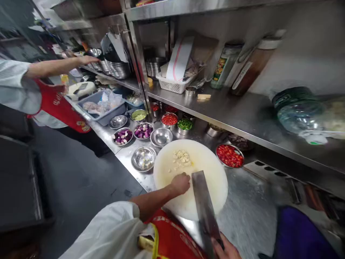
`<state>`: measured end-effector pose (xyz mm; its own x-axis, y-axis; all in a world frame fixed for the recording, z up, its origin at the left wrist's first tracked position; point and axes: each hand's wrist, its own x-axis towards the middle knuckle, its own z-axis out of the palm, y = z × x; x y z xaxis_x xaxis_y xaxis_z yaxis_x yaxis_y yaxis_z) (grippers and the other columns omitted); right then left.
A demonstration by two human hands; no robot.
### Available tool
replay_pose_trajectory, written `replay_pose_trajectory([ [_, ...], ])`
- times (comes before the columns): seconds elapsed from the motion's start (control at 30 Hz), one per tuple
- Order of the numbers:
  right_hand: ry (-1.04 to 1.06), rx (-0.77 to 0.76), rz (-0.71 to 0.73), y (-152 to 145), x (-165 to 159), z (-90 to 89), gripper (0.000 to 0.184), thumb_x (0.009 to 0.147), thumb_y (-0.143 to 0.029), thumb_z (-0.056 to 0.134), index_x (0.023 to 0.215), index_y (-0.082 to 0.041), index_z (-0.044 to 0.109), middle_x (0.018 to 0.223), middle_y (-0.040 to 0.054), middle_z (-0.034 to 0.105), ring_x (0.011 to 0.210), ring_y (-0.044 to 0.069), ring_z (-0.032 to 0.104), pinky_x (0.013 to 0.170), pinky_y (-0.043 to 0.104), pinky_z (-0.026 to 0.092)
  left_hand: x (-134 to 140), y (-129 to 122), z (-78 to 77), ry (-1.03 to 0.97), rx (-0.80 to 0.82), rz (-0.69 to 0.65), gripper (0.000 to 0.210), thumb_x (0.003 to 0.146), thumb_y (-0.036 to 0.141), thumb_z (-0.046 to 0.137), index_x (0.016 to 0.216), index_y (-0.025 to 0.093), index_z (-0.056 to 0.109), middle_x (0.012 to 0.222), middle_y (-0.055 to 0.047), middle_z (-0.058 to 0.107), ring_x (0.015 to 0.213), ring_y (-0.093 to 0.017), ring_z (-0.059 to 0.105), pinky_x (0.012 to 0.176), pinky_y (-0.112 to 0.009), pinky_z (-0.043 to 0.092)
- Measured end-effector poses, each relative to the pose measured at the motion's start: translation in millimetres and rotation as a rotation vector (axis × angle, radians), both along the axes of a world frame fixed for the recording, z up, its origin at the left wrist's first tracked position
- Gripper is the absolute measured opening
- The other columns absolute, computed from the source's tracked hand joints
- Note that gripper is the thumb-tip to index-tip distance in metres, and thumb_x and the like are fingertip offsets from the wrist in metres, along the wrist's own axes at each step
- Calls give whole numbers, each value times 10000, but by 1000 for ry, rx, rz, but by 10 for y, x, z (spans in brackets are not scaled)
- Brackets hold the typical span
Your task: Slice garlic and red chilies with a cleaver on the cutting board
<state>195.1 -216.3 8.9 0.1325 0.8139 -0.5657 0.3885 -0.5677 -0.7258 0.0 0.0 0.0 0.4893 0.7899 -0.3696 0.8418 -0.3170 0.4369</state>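
My right hand (225,248) grips the dark handle of a cleaver (203,196), its broad blade slanting over the right side of a round white cutting board (215,169). Over the middle of the board, just left of the blade, is my left hand (181,184) with its fingers curled closed. Whatever those fingers may hold is hidden. Beyond that hand lies a small pile of chopped garlic (182,158), with a few loose bits near it. A steel bowl (143,158) with some pale pieces inside stands at the board's left edge.
Bowls of cut eggplant (122,136), chopped red peppers (169,119), green peppers (184,124) and red pieces (230,155) surround the board's far side. A steel shelf (215,108) overhangs the counter. At left, a co-worker in a red apron (60,104) reaches out an arm. A knife rack (265,171) is at right.
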Motion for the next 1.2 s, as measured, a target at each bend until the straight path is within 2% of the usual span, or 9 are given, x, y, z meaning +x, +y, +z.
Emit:
replay_pose_trajectory([
  [0.13,44,-58,5,-61,-210,165,611,847,-676,404,1085,-170,650,481,-29,537,433,208,571,467,298,448,-27,48,35,29,-36,-11,268,936,269,496,1001,120,709,1085,-167,697,965,-264,689,854,-362,543],
  [0.23,43,-23,20,-43,-262,311,467,908,-565,396,1026,-181,634,543,-25,575,486,190,589,530,289,462,-126,158,73,14,-42,-50,296,962,232,434,1007,115,703,1081,-168,690,1065,-266,653,948,-378,511],
  [0.3,4,-21,27,-12,-248,378,412,926,-505,384,1002,-180,627,549,-15,585,520,201,609,577,302,474,-199,286,80,-106,11,-87,247,927,199,477,992,131,705,1055,-139,693,1046,-250,653,945,-366,515],
  [0.4,-23,-35,41,17,-221,421,371,933,-457,391,1008,-182,629,579,8,624,589,227,646,625,316,484,-277,466,63,-306,22,-377,291,817,102,534,1051,164,697,1160,-105,680,1091,-235,635,993,-368,503],
  [0.5,-53,-28,54,15,-229,441,347,940,-422,399,1029,-187,638,641,29,666,667,239,670,654,315,479,-297,541,36,-339,19,-692,420,733,16,499,1060,185,700,1264,-91,656,1170,-245,595,1049,-396,471],
  [0.6,-79,-20,61,11,-246,459,320,946,-390,408,1042,-197,645,696,36,693,727,237,682,677,305,472,-266,534,-15,-301,-8,-827,450,727,-1,469,1066,188,698,1272,-90,650,1141,-240,593,1012,-386,486],
  [0.7,-102,-22,59,17,-257,475,297,955,-369,407,1034,-205,641,706,30,695,738,228,680,673,291,457,-220,486,-89,-272,27,-786,373,785,34,464,1032,191,695,1137,-89,674,1063,-238,601,979,-390,493],
  [0.97,-175,-12,123,26,-328,548,296,989,-369,404,1043,-188,632,759,46,699,694,208,643,661,281,402,-206,288,-254,-260,189,-402,220,917,193,538,1101,175,658,1103,-120,656,1049,-275,588,948,-436,513],
  [1.2,-217,-4,176,36,-380,591,290,1005,-334,405,1114,-190,631,947,86,746,882,233,685,761,291,416,-320,312,-375,-340,195,-353,212,913,276,620,1105,197,662,1109,-105,651,1043,-264,600,957,-422,518],
])
